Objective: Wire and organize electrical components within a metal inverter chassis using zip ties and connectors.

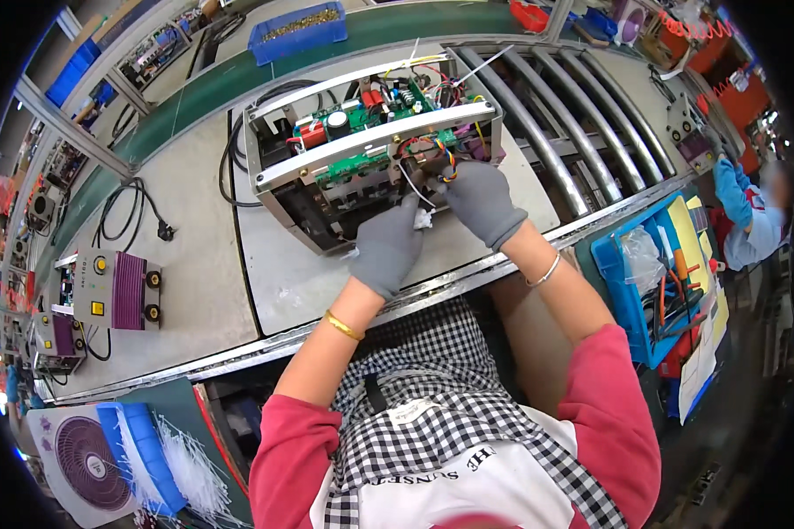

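Note:
An open metal-framed electronic unit [375,141] with green circuit boards and red and white parts lies on the work surface before me. Both my hands wear grey gloves and meet at its near side. My left hand [388,249] has its fingers drawn together by a thin white strip [415,187]; whatever they pinch is hidden. A small white piece [423,218] shows beside those fingertips. My right hand [485,204] is closed around a bundle of coloured wires [450,165] coming out of the unit, its fingertips partly hidden.
Metal rollers [560,123] continue the line at right. A blue tool bin [648,273] stands beside it. Purple-sided units [115,289] and a black power cord [137,207] lie at left. A blue tray of white ties [146,458] sits lower left. A co-worker [754,212] is at far right.

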